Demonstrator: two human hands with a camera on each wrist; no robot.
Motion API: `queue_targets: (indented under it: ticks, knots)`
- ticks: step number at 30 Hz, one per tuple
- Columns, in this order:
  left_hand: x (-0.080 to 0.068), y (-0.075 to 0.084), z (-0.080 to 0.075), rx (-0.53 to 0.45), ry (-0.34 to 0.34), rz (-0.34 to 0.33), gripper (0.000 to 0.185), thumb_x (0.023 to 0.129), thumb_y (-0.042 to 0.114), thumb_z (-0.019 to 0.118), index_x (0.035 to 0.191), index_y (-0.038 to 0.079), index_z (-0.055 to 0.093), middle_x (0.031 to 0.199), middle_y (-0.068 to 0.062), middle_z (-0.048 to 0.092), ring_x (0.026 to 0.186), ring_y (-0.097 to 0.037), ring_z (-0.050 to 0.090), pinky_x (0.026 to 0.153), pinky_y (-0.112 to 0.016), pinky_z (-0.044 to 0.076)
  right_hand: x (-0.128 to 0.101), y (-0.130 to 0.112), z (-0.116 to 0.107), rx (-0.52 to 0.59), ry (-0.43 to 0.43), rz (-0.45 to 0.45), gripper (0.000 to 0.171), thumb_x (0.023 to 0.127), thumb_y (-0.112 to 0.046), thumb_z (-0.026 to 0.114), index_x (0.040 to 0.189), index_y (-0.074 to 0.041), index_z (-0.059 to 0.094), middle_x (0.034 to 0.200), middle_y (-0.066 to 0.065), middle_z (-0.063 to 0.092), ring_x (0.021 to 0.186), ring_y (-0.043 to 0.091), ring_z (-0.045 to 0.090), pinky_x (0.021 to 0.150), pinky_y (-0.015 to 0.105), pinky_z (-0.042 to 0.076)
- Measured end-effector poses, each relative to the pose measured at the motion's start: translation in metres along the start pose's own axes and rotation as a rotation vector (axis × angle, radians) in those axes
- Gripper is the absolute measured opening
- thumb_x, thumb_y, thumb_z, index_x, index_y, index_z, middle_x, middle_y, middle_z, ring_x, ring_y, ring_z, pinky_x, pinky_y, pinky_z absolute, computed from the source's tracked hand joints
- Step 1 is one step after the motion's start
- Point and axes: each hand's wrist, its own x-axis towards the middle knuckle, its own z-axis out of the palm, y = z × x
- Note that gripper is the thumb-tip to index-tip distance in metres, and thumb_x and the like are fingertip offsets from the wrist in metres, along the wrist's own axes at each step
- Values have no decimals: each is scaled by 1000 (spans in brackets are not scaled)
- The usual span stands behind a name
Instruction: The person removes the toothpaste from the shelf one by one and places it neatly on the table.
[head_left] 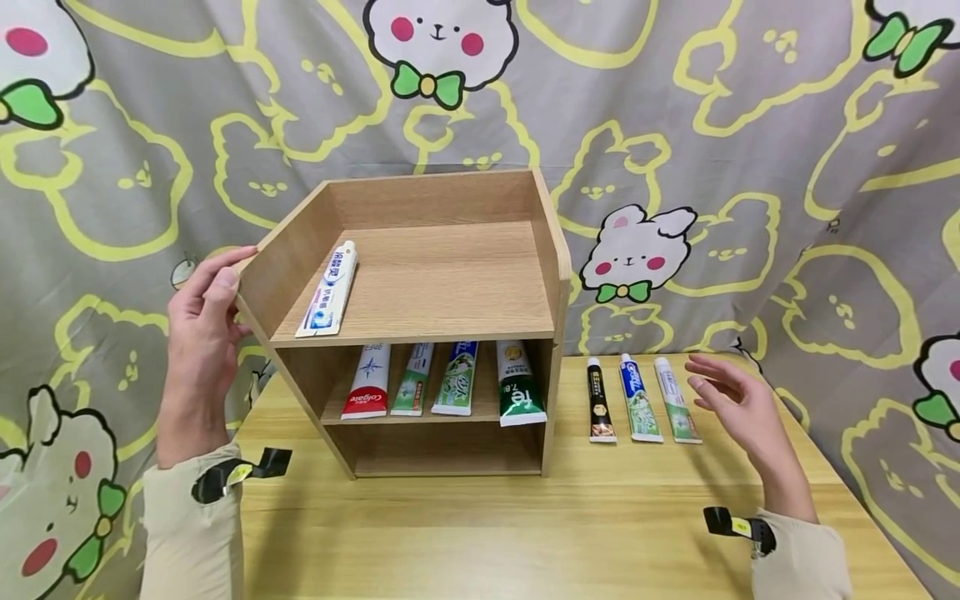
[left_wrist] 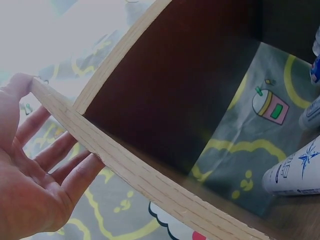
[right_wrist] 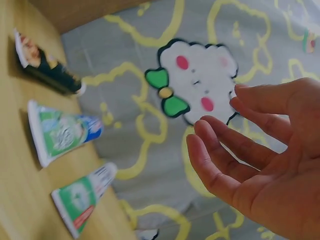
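A wooden shelf unit (head_left: 450, 283) stands on the table. One white and blue toothpaste tube (head_left: 328, 289) lies on its top board, and several tubes (head_left: 456, 377) lean in a row on the middle board. My left hand (head_left: 213, 287) rests against the unit's left side panel (left_wrist: 140, 170), thumb on the panel's edge and straight fingers (left_wrist: 60, 157) on its outer face. My right hand (head_left: 720, 387) hovers open above the table, holding nothing. It is just right of three tubes lying side by side: black (head_left: 600, 398), blue-green (head_left: 639, 398) and white-green (head_left: 675, 400).
The unit's bottom compartment (head_left: 450, 454) holds nothing. A bear-patterned cloth (head_left: 750, 125) hangs close behind the table (head_left: 525, 533). The table's right edge runs near my right forearm. In the right wrist view the three tubes (right_wrist: 62, 132) lie left of my right hand (right_wrist: 255, 150).
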Motion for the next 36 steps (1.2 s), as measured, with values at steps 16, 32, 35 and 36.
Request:
queue_targets:
  ticks: [16, 32, 35, 36]
  knots:
    - [-1, 1, -1, 9, -1, -7, 34, 102, 16, 59, 131, 0, 66, 125, -16, 56, 100, -27, 59, 61, -28, 60, -10, -75, 7, 80, 73, -135, 41, 99, 4, 63, 139, 0, 59, 130, 12, 66, 111, 14, 66, 85, 19, 55]
    - [-1, 1, 0, 17, 17, -8, 34, 101, 16, 59, 130, 1, 67, 125, -16, 56, 100, -28, 60, 59, -27, 60, -25, -124, 27, 302, -24, -203, 44, 95, 16, 59, 138, 8, 57, 133, 23, 62, 117, 23, 64, 98, 27, 52]
    - [-1, 1, 0, 17, 19, -10, 34, 101, 17, 60, 130, 1, 67, 125, -16, 56, 99, -27, 60, 59, -27, 59, -27, -130, 35, 379, -59, -289, 43, 93, 22, 56, 135, 13, 56, 132, 24, 62, 118, 26, 64, 100, 28, 50]
    - [-1, 1, 0, 16, 19, -10, 34, 101, 17, 60, 130, 1, 67, 125, -16, 56, 99, -27, 60, 59, -27, 59, -28, -132, 38, 408, -76, -319, 44, 92, 24, 55, 135, 15, 55, 132, 25, 62, 119, 27, 63, 101, 29, 50]
